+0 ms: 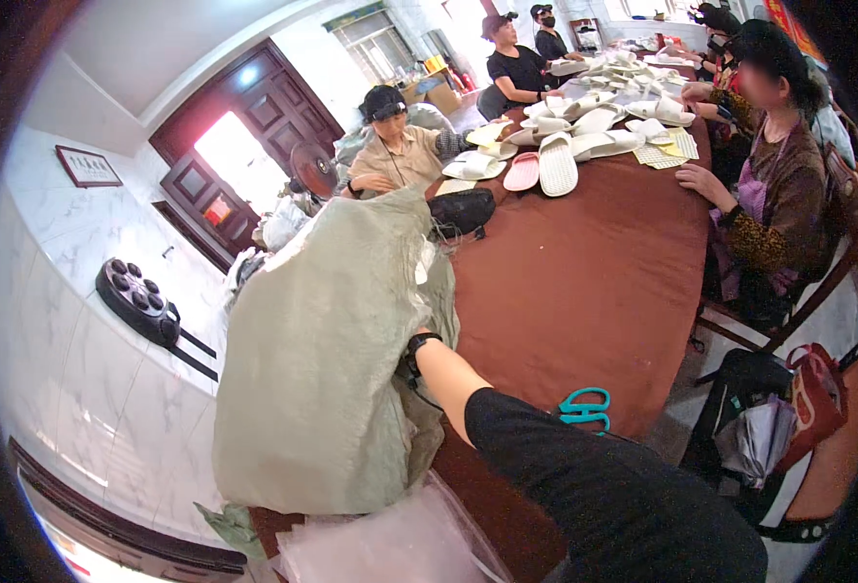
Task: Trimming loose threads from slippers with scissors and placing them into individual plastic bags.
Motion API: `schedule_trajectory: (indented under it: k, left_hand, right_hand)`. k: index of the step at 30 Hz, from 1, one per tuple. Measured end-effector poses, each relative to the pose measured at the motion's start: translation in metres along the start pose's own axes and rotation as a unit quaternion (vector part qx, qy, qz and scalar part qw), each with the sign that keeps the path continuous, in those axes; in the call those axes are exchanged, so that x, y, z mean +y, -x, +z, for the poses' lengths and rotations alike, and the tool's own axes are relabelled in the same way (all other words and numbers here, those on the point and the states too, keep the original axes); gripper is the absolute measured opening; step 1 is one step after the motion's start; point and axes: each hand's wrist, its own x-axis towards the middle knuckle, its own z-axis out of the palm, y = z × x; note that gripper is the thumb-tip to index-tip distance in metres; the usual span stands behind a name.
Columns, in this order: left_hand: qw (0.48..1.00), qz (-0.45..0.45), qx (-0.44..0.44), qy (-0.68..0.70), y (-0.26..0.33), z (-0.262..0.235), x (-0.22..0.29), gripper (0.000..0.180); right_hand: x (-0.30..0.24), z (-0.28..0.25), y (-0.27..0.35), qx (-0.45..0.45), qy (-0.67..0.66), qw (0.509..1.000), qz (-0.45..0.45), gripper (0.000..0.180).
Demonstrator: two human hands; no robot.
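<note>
A large grey-green woven sack (312, 360) stands bulging on the near left of the long table. From the lower right my right arm reaches to its side, a dark band round the wrist. Only a sliver of my right hand (422, 331) shows; the sack's folds hide its fingers, so I cannot tell whether it grips anything. My left hand is out of sight. Below the sack lies a stack of clear plastic bags (395, 539). Teal-handled scissors (585, 406) rest near the front edge, right of my forearm.
A brown cloth covers the table (574, 282). Many pale slippers (557, 165) and a pink slipper (523, 172) are piled farther back, near a black pouch (463, 212). Several people sit along both sides. At right stands a chair with bags (817, 403).
</note>
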Motion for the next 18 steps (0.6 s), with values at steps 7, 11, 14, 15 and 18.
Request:
schedule_trajectory:
  k: [7,11,14,15,18]
  left_hand:
    - [0.996,-0.082,0.006,0.04,0.004,0.001,-0.003,0.045]
    - [0.993,0.117,-0.003,-0.013,0.017,0.028,0.019,0.04]
    - [0.987,0.157,-0.038,-0.016,0.02,0.036,0.028,0.037]
    - [0.984,0.171,-0.053,-0.009,0.02,0.038,0.023,0.037]
    - [0.976,0.214,-0.027,0.02,0.013,0.026,-0.025,0.039]
  right_hand:
    - [-0.036,0.024,0.039,0.1,-0.104,0.988,0.061,0.027]
    - [-0.087,-0.019,0.096,0.214,-0.026,0.969,0.117,0.031]
    - [-0.144,-0.092,0.141,0.057,-0.091,0.993,0.051,0.035]
    - [-0.17,-0.106,0.166,0.056,-0.105,0.986,0.116,0.033]
    - [-0.217,-0.107,0.223,-0.012,-0.046,0.991,0.128,0.033]
